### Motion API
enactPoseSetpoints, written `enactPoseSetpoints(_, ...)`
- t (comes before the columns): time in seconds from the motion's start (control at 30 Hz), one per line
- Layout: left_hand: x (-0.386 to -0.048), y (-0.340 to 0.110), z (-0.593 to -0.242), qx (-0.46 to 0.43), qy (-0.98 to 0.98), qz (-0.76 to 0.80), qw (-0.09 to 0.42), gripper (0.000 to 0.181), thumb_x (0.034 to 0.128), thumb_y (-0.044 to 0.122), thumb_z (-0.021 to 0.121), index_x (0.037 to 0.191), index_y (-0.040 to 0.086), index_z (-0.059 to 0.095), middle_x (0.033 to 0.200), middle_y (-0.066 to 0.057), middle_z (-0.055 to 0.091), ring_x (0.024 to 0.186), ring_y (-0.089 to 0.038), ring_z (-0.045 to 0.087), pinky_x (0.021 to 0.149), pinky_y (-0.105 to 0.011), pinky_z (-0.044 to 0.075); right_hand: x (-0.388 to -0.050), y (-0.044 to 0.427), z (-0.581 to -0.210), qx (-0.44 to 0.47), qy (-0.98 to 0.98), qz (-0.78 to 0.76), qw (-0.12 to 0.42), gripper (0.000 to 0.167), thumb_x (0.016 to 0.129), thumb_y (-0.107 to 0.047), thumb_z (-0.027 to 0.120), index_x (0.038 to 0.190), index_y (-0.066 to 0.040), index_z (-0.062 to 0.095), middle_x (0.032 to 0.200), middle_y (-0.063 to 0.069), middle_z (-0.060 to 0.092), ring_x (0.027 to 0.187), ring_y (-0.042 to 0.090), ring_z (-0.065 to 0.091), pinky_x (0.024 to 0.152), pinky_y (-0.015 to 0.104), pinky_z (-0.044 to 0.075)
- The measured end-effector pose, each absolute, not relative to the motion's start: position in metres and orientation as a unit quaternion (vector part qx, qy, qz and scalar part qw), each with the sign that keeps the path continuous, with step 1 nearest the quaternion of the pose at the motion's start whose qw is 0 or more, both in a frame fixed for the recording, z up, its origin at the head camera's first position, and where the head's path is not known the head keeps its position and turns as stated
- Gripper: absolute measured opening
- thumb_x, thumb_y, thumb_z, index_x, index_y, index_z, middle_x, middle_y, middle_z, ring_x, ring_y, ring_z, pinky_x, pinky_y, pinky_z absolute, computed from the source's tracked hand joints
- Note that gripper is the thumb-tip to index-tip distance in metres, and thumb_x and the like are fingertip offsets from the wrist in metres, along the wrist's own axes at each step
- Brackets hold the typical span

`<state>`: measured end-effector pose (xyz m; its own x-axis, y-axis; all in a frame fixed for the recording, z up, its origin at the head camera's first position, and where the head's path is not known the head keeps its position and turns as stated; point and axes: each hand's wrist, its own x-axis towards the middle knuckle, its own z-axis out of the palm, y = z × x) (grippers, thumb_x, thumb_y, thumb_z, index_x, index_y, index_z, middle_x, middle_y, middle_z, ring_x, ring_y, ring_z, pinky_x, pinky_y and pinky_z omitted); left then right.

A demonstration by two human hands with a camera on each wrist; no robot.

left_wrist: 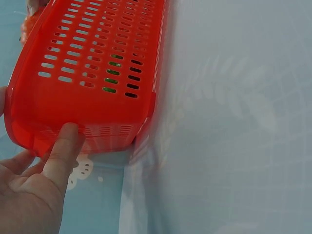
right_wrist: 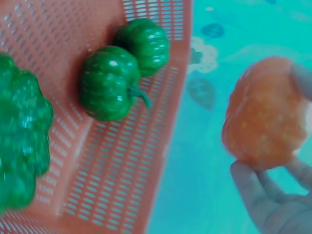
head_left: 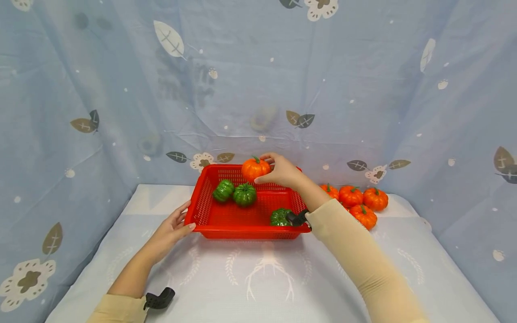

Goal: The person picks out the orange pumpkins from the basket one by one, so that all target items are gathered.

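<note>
In the head view a red plastic basket (head_left: 242,231) with slotted walls stands on the table. My left hand (head_left: 171,233) holds its near left corner, thumb on the front side and fingers along the left wall; the left wrist view shows this hand (left_wrist: 39,190) against the basket (left_wrist: 73,107). Above the basket's back rim my right hand (head_left: 280,172) grips a small orange pumpkin (head_left: 255,169), also seen in the right wrist view as a pumpkin (right_wrist: 265,114) between thumb and fingers. Inside lie green pumpkins: one at the left (head_left: 223,191), one beside it (head_left: 244,194), one at the front right (head_left: 279,217).
Several orange pumpkins (head_left: 365,216) sit grouped on the table to the basket's right, partly hidden by the right arm. A patterned blue curtain (head_left: 242,89) hangs close behind the basket. White patterned cloth (head_left: 266,278) covers the table.
</note>
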<state>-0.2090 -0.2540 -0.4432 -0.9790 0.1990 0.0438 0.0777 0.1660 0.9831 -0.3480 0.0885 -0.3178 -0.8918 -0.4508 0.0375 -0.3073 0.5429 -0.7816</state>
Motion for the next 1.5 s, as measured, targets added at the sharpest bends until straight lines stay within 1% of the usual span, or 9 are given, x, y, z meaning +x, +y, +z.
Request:
enactPoseSetpoints(0.23, -0.21, -0.253, -0.443, 0.094, 0.76, 0.641, 0.048, 0.08, 0.0985, 0.014, 0.064, 0.161, 0.014, 0.015, 0.151, -0.027, 0.035, 0.133, -0.041, 0.045, 0.095, -0.027, 0.051, -0.32, 0.124, -0.298, -0.196, 0.882, -0.423, 0.062, 0.078, 0.079, -0.023, 0.086, 0.144, -0.01, 0.045, 0.137, 0.014, 0.051, 0.125, 0.033, 0.05, 0.097, 0.049, 0.05)
enactPoseSetpoints(0.57, -0.209, -0.254, -0.443, 0.085, 0.769, 0.632, 0.047, 0.079, 0.0989, 0.014, 0.063, 0.162, 0.015, 0.015, 0.151, -0.027, 0.036, 0.132, -0.038, 0.047, 0.1, -0.041, 0.05, -0.28, 0.188, -0.296, -0.15, 0.891, -0.426, 0.039, 0.08, 0.081, -0.023, 0.084, 0.147, -0.01, 0.042, 0.145, 0.016, 0.045, 0.13, 0.038, 0.046, 0.104, 0.053, 0.045)
enactPoseSetpoints(0.77, -0.209, -0.253, -0.443, 0.083, 0.769, 0.632, 0.045, 0.078, 0.0991, 0.014, 0.062, 0.162, 0.016, 0.015, 0.151, -0.027, 0.036, 0.132, -0.042, 0.045, 0.1, -0.043, 0.049, -0.26, 0.225, -0.303, -0.117, 0.906, -0.406, 0.018, 0.083, 0.081, -0.032, 0.084, 0.149, -0.014, 0.041, 0.149, 0.015, 0.042, 0.134, 0.041, 0.042, 0.105, 0.058, 0.042)
enactPoseSetpoints(0.87, -0.209, -0.253, -0.443, 0.082, 0.768, 0.633, 0.046, 0.079, 0.0989, 0.015, 0.063, 0.162, 0.016, 0.015, 0.151, -0.027, 0.036, 0.132, -0.04, 0.046, 0.1, -0.044, 0.049, -0.251, 0.243, -0.31, -0.104, 0.907, -0.407, 0.016, 0.085, 0.081, -0.034, 0.084, 0.15, -0.014, 0.04, 0.149, 0.017, 0.042, 0.135, 0.043, 0.041, 0.105, 0.06, 0.041)
enactPoseSetpoints(1.0, -0.208, -0.252, -0.442, 0.082, 0.766, 0.636, 0.047, 0.079, 0.0989, 0.014, 0.063, 0.162, 0.016, 0.015, 0.151, -0.027, 0.036, 0.133, -0.041, 0.045, 0.101, -0.043, 0.048, -0.241, 0.266, -0.322, -0.094, 0.909, -0.406, 0.002, 0.087, 0.081, -0.032, 0.084, 0.151, -0.007, 0.037, 0.148, 0.021, 0.041, 0.133, 0.047, 0.041, 0.104, 0.063, 0.04)
enactPoseSetpoints(1.17, -0.205, -0.254, -0.44, 0.09, 0.767, 0.634, 0.043, 0.078, 0.0998, 0.013, 0.061, 0.162, 0.013, 0.013, 0.151, -0.028, 0.035, 0.134, -0.045, 0.043, 0.099, -0.038, 0.05, -0.233, 0.289, -0.342, -0.086, 0.904, -0.418, -0.019, 0.092, 0.082, -0.027, 0.084, 0.151, 0.001, 0.032, 0.148, 0.028, 0.037, 0.131, 0.053, 0.04, 0.106, 0.064, 0.036)
enactPoseSetpoints(1.3, -0.206, -0.255, -0.441, 0.092, 0.768, 0.633, 0.042, 0.078, 0.0994, 0.015, 0.062, 0.161, 0.014, 0.014, 0.15, -0.027, 0.036, 0.134, -0.043, 0.044, 0.099, -0.038, 0.05, -0.23, 0.308, -0.364, -0.069, 0.899, -0.43, -0.04, 0.092, 0.083, -0.025, 0.084, 0.151, 0.005, 0.029, 0.146, 0.032, 0.034, 0.131, 0.054, 0.037, 0.107, 0.066, 0.034)
enactPoseSetpoints(1.43, -0.208, -0.254, -0.443, 0.093, 0.767, 0.633, 0.042, 0.078, 0.0993, 0.016, 0.062, 0.161, 0.015, 0.016, 0.151, -0.026, 0.037, 0.133, -0.043, 0.045, 0.1, -0.042, 0.05, -0.227, 0.328, -0.386, -0.032, 0.908, -0.413, -0.067, 0.091, 0.085, -0.031, 0.081, 0.15, 0.007, 0.029, 0.145, 0.034, 0.035, 0.127, 0.055, 0.041, 0.102, 0.063, 0.04)
enactPoseSetpoints(1.5, -0.208, -0.254, -0.443, 0.094, 0.767, 0.633, 0.043, 0.078, 0.0993, 0.015, 0.062, 0.161, 0.014, 0.015, 0.151, -0.027, 0.037, 0.134, -0.043, 0.044, 0.1, -0.042, 0.05, -0.225, 0.337, -0.395, -0.009, 0.912, -0.403, -0.079, 0.092, 0.086, -0.034, 0.081, 0.151, 0.007, 0.029, 0.144, 0.034, 0.036, 0.125, 0.055, 0.043, 0.099, 0.058, 0.046)
